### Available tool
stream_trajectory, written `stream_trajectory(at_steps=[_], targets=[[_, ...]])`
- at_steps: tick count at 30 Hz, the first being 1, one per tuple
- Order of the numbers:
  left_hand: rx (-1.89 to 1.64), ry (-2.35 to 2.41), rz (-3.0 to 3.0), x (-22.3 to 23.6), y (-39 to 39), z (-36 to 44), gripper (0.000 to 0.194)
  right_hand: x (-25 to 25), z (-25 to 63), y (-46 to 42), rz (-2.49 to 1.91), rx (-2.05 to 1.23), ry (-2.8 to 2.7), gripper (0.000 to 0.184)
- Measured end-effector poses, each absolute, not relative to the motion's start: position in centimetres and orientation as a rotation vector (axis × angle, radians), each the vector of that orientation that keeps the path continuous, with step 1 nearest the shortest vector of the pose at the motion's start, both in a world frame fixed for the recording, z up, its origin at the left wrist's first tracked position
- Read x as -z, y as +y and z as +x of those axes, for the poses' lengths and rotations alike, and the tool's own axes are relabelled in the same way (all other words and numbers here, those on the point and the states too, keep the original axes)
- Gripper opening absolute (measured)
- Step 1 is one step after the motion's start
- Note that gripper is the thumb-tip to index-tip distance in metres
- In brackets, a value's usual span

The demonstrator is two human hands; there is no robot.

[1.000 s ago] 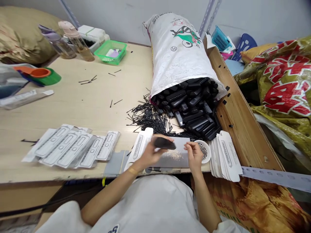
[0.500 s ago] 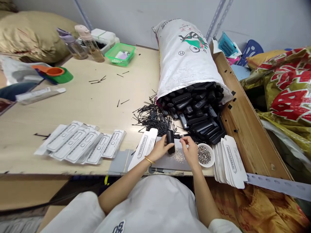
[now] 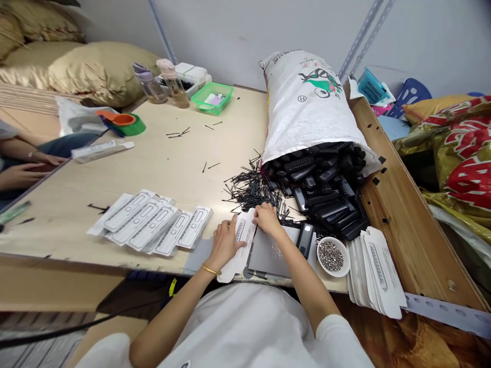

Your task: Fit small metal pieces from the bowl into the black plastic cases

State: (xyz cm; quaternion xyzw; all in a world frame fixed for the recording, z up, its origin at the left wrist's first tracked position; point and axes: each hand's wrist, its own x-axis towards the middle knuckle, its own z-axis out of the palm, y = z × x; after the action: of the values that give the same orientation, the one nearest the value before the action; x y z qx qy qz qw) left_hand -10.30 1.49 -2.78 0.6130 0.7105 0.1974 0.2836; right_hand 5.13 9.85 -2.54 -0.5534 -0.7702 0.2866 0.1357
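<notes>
My left hand (image 3: 225, 241) lies flat, fingers stretched, on a white blister card (image 3: 238, 250) at the table's front edge. My right hand (image 3: 267, 218) has its fingers curled at the card's upper end, beside the pile of thin black pins (image 3: 248, 188). A black plastic part (image 3: 306, 239) lies loose on the grey mat (image 3: 268, 255), to the right of my right forearm. A small white bowl of tiny metal pieces (image 3: 333, 255) stands right of the mat.
A white sack (image 3: 310, 107) spills black parts (image 3: 326, 179) behind the mat. A stack of white cards (image 3: 378, 268) lies at the right and a row of filled cards (image 3: 153, 227) at the left. Another person's arms (image 3: 23, 166) are at the far left. Bottles (image 3: 169, 82) and a green basket (image 3: 212, 97) stand at the back.
The black part has left my left hand and now lies on the mat. Both hands have moved left onto the white card. The view has turned to the left.
</notes>
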Motion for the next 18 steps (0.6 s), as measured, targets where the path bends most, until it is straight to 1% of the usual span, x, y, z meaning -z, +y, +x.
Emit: stream_trajectory(at_steps=[2, 3, 6, 8, 11, 13, 15, 18], targets=[[-0.797, 1.673, 1.348, 1.8, 1.7, -10.4, 0.076, 1.1, 6.7, 10.0, -1.462, -0.891, -2.235, 0.017], [-0.837, 1.499, 1.175, 1.3, 1.8, -10.3, 0.07, 0.3, 7.6, 9.9, -1.362, -0.926, -2.211, 0.015], [-0.667, 1.057, 0.766, 0.4, 1.7, -9.2, 0.055, -1.5, 10.0, 9.2, -1.033, -1.04, -2.091, 0.015], [-0.604, 1.0, 0.689, 0.2, 1.5, -8.0, 0.051, -1.8, 11.2, 8.6, -0.902, -1.142, -2.044, 0.016], [-0.623, 0.917, 0.655, 0.0, 1.0, -6.1, 0.05, -0.8, 11.9, 7.9, -0.86, -1.352, -1.828, 0.017], [-0.58, 0.743, 0.591, -0.2, 0.8, -5.2, 0.058, 0.0, 12.0, 7.6, -0.9, -1.392, -1.597, 0.017], [-0.552, 0.651, 0.551, -0.3, 0.7, -4.8, 0.064, 0.1, 12.0, 7.4, -0.979, -1.321, -1.51, 0.016], [-0.548, 0.758, 0.588, -0.2, 0.8, -4.6, 0.059, -1.2, 12.3, 7.1, -1.098, -1.101, -1.754, 0.016]])
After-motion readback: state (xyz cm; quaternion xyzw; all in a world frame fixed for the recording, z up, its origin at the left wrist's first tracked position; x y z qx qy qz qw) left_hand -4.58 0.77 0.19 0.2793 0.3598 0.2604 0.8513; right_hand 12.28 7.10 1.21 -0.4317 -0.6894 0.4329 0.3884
